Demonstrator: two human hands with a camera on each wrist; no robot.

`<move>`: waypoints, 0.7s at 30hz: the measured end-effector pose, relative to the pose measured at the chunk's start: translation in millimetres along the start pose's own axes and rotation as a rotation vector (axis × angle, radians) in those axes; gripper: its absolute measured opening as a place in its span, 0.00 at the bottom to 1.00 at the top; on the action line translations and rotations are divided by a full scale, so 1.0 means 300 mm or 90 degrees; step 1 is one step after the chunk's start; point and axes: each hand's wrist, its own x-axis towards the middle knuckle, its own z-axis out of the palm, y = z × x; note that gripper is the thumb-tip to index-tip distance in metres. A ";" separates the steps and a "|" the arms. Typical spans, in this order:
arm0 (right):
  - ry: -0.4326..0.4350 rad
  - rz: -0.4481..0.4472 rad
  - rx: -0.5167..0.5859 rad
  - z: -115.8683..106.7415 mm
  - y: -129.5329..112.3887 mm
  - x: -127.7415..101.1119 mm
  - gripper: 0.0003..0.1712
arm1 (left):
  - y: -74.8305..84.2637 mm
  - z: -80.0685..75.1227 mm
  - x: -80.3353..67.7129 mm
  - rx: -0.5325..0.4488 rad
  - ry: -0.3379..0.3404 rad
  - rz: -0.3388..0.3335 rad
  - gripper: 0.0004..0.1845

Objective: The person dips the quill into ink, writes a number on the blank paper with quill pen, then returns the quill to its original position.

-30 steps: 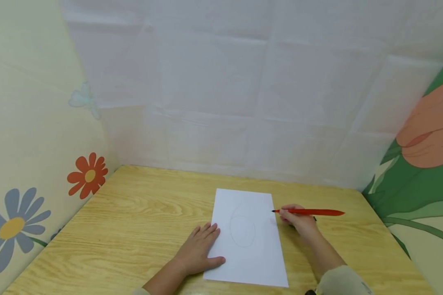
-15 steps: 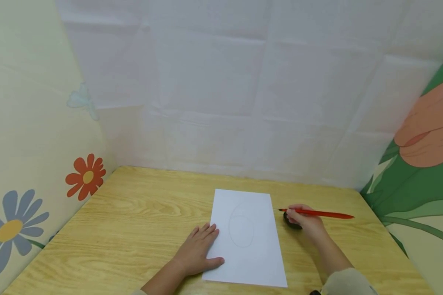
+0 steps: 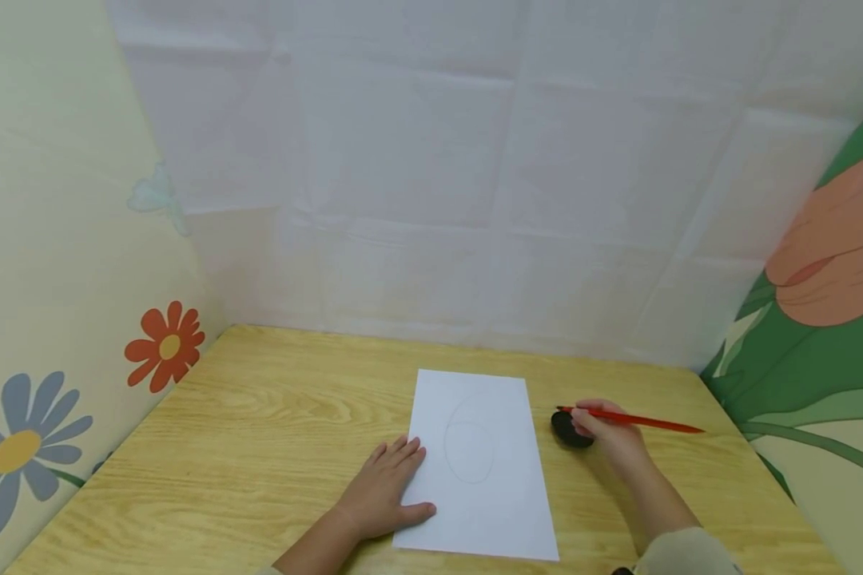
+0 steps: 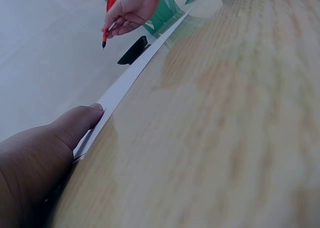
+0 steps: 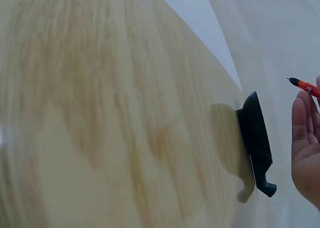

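paper (image 3: 499, 447): on the table (image 3: 259, 431), near its middle
left hand (image 3: 387, 487): on the paper's left edge
right hand (image 3: 610, 435): right of the paper
pen (image 3: 633, 418): in the right hand
black object (image 3: 565, 430): between paper and right hand

Head cam: high, looks fwd & down over the desk (image 3: 259, 415), whole sheet of paper (image 3: 475, 463) and both hands in frame, walls behind. Left wrist cam: v. low, just above the desk, skims along the paper edge toward the right hand (image 4: 131, 10) w/ red pen (image 4: 111, 8). Right wrist cam: also low & close, faces across the desk to a black object (image 5: 256, 140). All 3 share paper, pen & black object.
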 end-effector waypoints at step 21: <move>0.046 -0.029 0.002 -0.075 0.019 -0.018 0.18 | 0.008 -0.010 0.000 -0.017 -0.005 -0.004 0.46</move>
